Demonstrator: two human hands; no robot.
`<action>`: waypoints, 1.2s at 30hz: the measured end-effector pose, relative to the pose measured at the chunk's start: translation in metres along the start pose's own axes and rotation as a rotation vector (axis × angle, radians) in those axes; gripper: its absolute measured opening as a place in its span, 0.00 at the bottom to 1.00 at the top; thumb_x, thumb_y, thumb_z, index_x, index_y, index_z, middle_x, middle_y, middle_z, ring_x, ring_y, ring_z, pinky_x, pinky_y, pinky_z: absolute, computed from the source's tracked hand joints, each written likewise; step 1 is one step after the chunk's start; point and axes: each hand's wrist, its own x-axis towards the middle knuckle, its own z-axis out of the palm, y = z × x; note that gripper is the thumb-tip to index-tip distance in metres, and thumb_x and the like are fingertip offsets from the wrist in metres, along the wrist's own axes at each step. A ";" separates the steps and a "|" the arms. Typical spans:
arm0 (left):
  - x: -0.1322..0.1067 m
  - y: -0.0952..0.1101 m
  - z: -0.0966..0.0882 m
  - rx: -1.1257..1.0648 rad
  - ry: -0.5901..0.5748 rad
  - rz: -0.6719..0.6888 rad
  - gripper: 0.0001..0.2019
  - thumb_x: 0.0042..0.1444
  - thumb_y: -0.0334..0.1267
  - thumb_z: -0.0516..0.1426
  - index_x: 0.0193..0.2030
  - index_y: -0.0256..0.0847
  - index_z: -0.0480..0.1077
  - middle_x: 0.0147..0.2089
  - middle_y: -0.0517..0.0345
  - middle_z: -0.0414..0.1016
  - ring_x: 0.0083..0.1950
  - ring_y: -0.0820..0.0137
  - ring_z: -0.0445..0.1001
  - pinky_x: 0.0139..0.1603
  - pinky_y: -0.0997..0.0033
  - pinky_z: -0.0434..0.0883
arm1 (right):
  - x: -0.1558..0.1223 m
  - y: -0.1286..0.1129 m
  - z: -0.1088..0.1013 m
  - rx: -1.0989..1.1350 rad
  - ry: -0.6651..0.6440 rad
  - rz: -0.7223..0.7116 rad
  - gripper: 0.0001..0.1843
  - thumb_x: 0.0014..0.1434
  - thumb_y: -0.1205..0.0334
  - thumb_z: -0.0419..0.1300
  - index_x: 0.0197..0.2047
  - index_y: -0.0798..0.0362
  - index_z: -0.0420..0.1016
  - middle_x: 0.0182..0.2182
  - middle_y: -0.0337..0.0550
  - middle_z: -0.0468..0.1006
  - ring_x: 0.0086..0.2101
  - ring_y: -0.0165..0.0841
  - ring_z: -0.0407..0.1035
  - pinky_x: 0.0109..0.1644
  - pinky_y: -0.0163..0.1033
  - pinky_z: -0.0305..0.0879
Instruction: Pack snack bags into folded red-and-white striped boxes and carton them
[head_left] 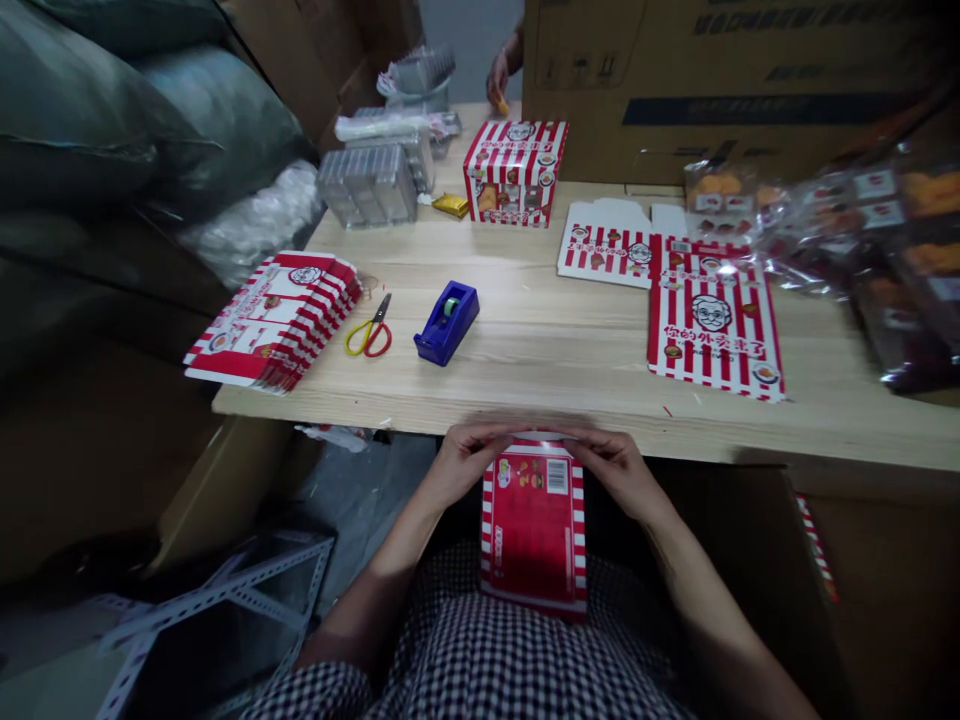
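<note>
A red-and-white striped cardboard box [534,530], with a barcode on its red panel, is held against my lap at the table's front edge. My left hand [471,462] grips its upper left corner, thumb on the near face and fingers curled over the top. On the upper right corner my right hand [609,462] has the same kind of hold. The fingertips behind the top edge are partly hidden. Beyond the hands, on the table, lie a blue tape dispenser [448,325] and scissors [370,330] with yellow and red handles.
A stack of flat striped cartons [277,315] lies at the left; more flat cartons [712,320] lie at the right. An assembled striped box [515,175] stands behind, near clear plastic trays [367,185]. Bagged items [862,220] fill the right. Another person's hand [498,82] shows at the back.
</note>
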 end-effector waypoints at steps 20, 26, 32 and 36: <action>0.015 0.010 -0.017 -0.008 -0.172 -0.097 0.15 0.61 0.45 0.63 0.51 0.43 0.80 0.51 0.48 0.83 0.49 0.60 0.81 0.50 0.61 0.75 | 0.013 -0.025 0.000 -0.030 -0.206 0.097 0.16 0.62 0.48 0.65 0.50 0.42 0.83 0.41 0.41 0.86 0.39 0.36 0.80 0.50 0.48 0.75; 0.027 0.020 -0.028 0.074 -0.260 -0.158 0.13 0.59 0.43 0.63 0.47 0.39 0.82 0.41 0.50 0.85 0.39 0.64 0.81 0.41 0.67 0.75 | 0.019 -0.030 0.006 -0.041 -0.110 0.064 0.14 0.58 0.49 0.69 0.45 0.46 0.85 0.34 0.41 0.86 0.33 0.35 0.79 0.41 0.42 0.75; 0.016 0.018 -0.025 0.255 -0.240 -0.074 0.14 0.64 0.42 0.59 0.52 0.43 0.80 0.46 0.52 0.84 0.46 0.62 0.81 0.47 0.64 0.76 | 0.011 -0.011 0.005 -0.072 -0.082 0.057 0.16 0.63 0.48 0.64 0.50 0.43 0.83 0.43 0.41 0.86 0.42 0.38 0.79 0.50 0.45 0.74; 0.002 0.027 -0.023 0.335 -0.232 0.029 0.16 0.69 0.39 0.53 0.59 0.48 0.76 0.51 0.53 0.83 0.49 0.64 0.81 0.52 0.62 0.76 | -0.005 -0.014 -0.001 -0.210 -0.150 0.001 0.18 0.69 0.49 0.57 0.59 0.37 0.77 0.57 0.40 0.79 0.58 0.40 0.72 0.66 0.54 0.63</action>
